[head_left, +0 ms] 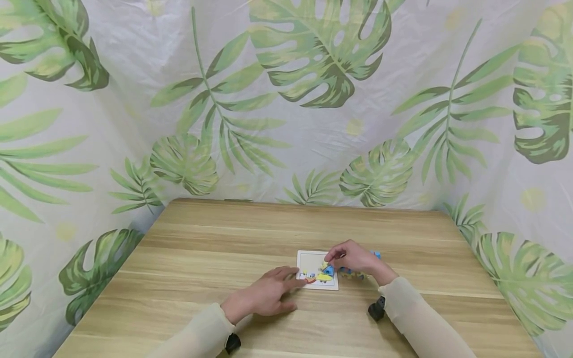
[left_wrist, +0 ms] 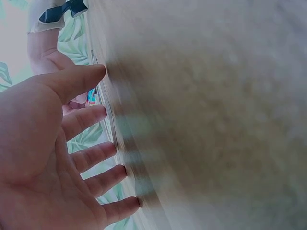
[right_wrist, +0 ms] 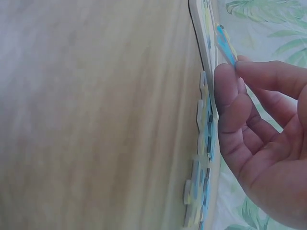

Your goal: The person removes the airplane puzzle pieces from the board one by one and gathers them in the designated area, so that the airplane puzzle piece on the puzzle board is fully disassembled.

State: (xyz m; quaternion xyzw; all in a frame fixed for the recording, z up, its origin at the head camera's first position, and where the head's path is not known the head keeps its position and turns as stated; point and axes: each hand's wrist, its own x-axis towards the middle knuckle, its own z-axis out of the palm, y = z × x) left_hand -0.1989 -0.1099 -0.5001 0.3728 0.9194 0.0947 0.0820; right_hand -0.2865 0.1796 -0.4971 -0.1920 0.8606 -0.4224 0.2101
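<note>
A white-framed puzzle board (head_left: 309, 259) lies on the wooden table, its lower part showing a yellow, blue and red picture. My left hand (head_left: 270, 292) rests at the board's left edge with fingers spread and fairly straight; the fingertips touch down in the left wrist view. Over the board's right side, my right hand (head_left: 353, 257) pinches a thin puzzle piece (right_wrist: 226, 45) between thumb and fingertips, tilted and raised off the board. Blue and yellow loose puzzle pieces (right_wrist: 204, 120) lie in overlapping layers beside the board, partly hidden by the right hand in the head view.
The wooden table (head_left: 201, 248) extends around the board on all sides. A leaf-patterned curtain (head_left: 313, 124) hangs behind it and along both sides. Black wrist devices (head_left: 377, 308) hang under both sleeves.
</note>
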